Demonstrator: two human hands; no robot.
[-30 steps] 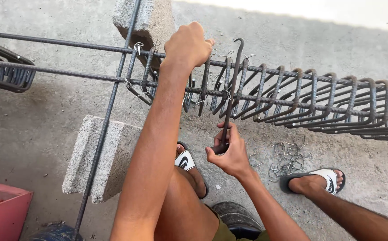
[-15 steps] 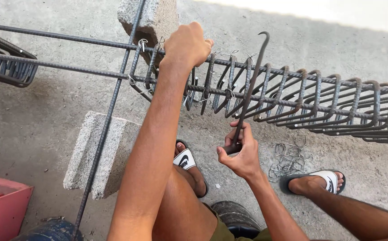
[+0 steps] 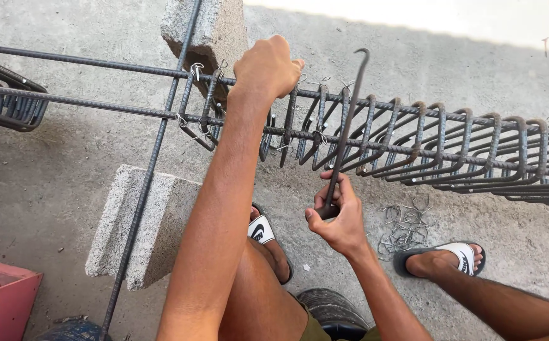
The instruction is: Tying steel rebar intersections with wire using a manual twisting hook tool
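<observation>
My left hand (image 3: 268,66) is closed over the top long bar of a rebar cage (image 3: 413,136), gripping it among the steel stirrups. My right hand (image 3: 337,218) holds a hooked steel tying tool (image 3: 349,120) by its lower end. The tool stands nearly upright in front of the cage, its hook tip up near the top bar. Several stirrups (image 3: 489,148) hang bunched along the bars to the right. Thin wire ties show at the joints near my left hand.
Two concrete blocks (image 3: 142,221) (image 3: 208,31) prop the bars over a concrete floor. A loose long bar (image 3: 151,170) crosses diagonally. A pile of short wire pieces (image 3: 404,224) lies by my right foot. A red tub (image 3: 0,303) is at the bottom left.
My right hand has raised the hooked tool and shifted it right, from low among the stirrups to standing upright. My left hand kept its grip on the top bar.
</observation>
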